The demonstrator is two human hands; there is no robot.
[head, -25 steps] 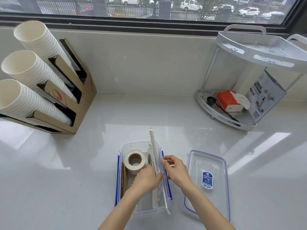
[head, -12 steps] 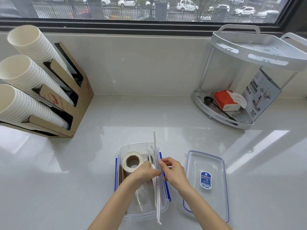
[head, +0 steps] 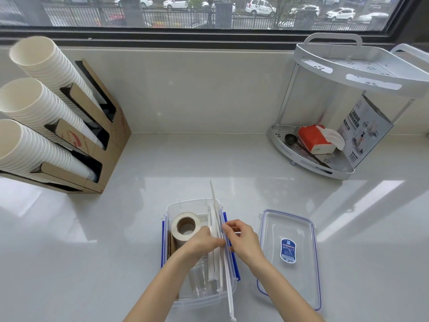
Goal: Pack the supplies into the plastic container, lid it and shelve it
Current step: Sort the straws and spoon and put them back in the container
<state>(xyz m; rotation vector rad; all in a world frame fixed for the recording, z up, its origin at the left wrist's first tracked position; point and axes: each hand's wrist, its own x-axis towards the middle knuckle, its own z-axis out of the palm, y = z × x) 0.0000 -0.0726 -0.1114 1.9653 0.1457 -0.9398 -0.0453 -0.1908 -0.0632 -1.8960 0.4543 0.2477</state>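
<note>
A clear plastic container with blue side clips stands on the white counter in front of me. Inside it are a roll of paper tape, brown cardboard pieces along its left wall and a clear cup. A bundle of long white wrapped straws lies lengthwise along the container's right side, with ends sticking out past both rims. My left hand and my right hand both pinch the straws near their middle. The clear lid with a blue label lies flat to the right.
A cardboard holder with three stacks of white paper cups stands at the left. A white two-tier corner shelf at the back right holds a red tissue pack, a black scoop and a printed box.
The straws have shifted toward me along the container's right side, with less length poking past the far rim. Both hands stay on them. The view has tilted slightly.
</note>
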